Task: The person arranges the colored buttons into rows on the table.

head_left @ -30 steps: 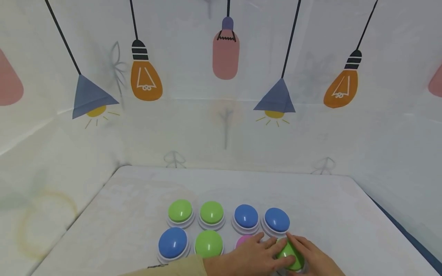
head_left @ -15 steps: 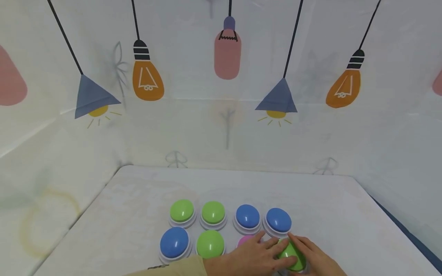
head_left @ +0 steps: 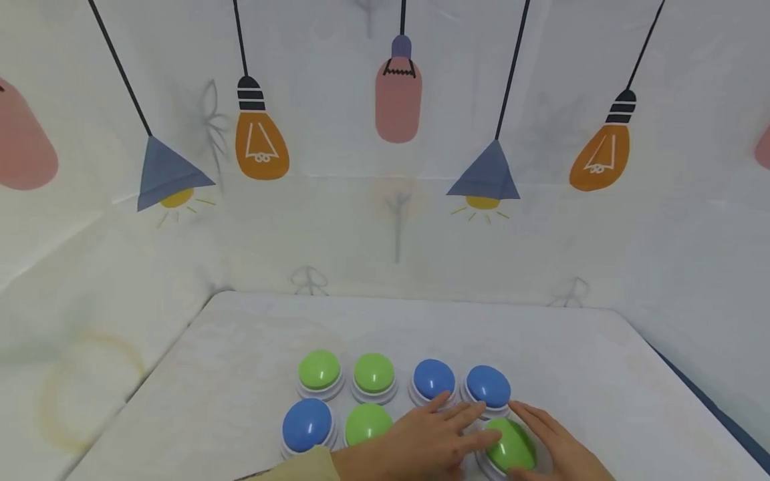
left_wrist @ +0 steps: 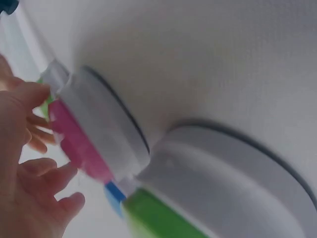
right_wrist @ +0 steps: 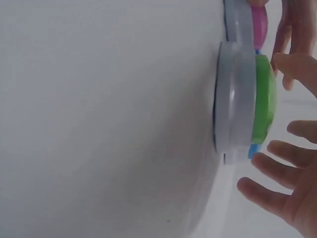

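A green push button (head_left: 510, 446) with a round white base sits at the near right end of the front row. My right hand (head_left: 559, 447) is at its right side, fingers extended and spread; in the right wrist view the fingers stand slightly off the green dome (right_wrist: 264, 99). My left hand (head_left: 421, 437) hovers to its left with loosely bent fingers. Below that hand is a pink button (left_wrist: 77, 144), hidden in the head view. In the left wrist view the thumb and fingers are over the pink dome; whether they touch it I cannot tell. Neither hand grips anything.
Behind stand two green buttons (head_left: 374, 373) and two blue buttons (head_left: 434, 379) in a row. At the front left are a blue button (head_left: 307, 425) and another green button (head_left: 368, 423). The white table (head_left: 252, 334) meets a lamp-patterned cloth (head_left: 337, 227) at its back edge.
My left hand has come off the green button and shifted left over the pink one. My right hand has loosened from the green button, which now shows more fully.
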Demonstrator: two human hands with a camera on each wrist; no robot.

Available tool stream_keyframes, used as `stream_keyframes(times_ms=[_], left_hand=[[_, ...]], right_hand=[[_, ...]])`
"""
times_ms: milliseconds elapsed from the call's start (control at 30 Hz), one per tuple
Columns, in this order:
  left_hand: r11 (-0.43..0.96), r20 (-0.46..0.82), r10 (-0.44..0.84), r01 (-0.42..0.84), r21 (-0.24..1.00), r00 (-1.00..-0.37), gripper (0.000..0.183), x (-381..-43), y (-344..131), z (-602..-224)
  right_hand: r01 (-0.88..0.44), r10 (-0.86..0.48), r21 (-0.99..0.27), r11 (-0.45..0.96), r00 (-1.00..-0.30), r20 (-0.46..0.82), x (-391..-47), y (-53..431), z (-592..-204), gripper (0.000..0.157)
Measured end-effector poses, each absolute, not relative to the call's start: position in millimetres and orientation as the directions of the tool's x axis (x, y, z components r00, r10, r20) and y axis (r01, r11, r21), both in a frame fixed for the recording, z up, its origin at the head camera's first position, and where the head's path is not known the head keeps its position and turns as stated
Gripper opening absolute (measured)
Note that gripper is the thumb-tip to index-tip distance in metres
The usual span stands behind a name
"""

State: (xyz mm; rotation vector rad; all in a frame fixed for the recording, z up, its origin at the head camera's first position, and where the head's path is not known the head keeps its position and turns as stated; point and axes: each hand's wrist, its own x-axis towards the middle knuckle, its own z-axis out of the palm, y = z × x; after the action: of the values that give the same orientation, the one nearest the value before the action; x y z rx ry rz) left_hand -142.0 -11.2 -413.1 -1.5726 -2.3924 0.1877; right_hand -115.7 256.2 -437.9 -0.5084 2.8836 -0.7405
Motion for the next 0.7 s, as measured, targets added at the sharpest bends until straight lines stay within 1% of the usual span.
stream_keyframes(times_ms=[133, 233, 300, 367, 433, 533, 633, 700], left_hand=[[0.430, 0.178, 0.896, 0.897, -0.107, -0.408, 0.069, -145, -17, -405], [0.444, 0.213, 0.877, 0.896, -0.018, -0.431, 0.067, -147, -25, -399], [0.459, 0.236, 0.859, 0.887, 0.036, -0.454, 0.066, -149, -32, -396], [0.486, 0.249, 0.833, 0.868, 0.099, -0.495, 0.064, -151, -41, -392], [0.517, 0.265, 0.798, 0.841, 0.158, -0.541, 0.062, -153, -51, -389], [0.533, 0.304, 0.751, 0.809, 0.246, -0.587, 0.058, -157, -63, -384], [0.544, 0.339, 0.707, 0.783, 0.302, -0.621, 0.057, -160, -74, -381], [0.562, 0.358, 0.674, 0.764, 0.318, -0.645, 0.057, -162, -81, -378]], right_hand=[[-0.348, -0.323, -0.438, 0.829, -0.937, 0.133, -117, 253, -435, 0.081], [-0.412, -0.311, -0.391, 0.823, -0.903, 0.298, -118, 247, -433, 0.077], [-0.444, -0.305, -0.390, 0.807, -0.878, 0.370, -119, 245, -430, 0.076], [-0.476, -0.294, -0.376, 0.795, -0.845, 0.447, -121, 243, -427, 0.077], [-0.484, -0.274, -0.385, 0.786, -0.831, 0.483, -122, 242, -423, 0.078], [-0.469, -0.235, -0.416, 0.779, -0.833, 0.500, -125, 242, -415, 0.075], [-0.423, -0.199, -0.453, 0.785, -0.864, 0.462, -129, 242, -406, 0.070], [-0.399, -0.184, -0.451, 0.798, -0.875, 0.448, -130, 242, -400, 0.069]])
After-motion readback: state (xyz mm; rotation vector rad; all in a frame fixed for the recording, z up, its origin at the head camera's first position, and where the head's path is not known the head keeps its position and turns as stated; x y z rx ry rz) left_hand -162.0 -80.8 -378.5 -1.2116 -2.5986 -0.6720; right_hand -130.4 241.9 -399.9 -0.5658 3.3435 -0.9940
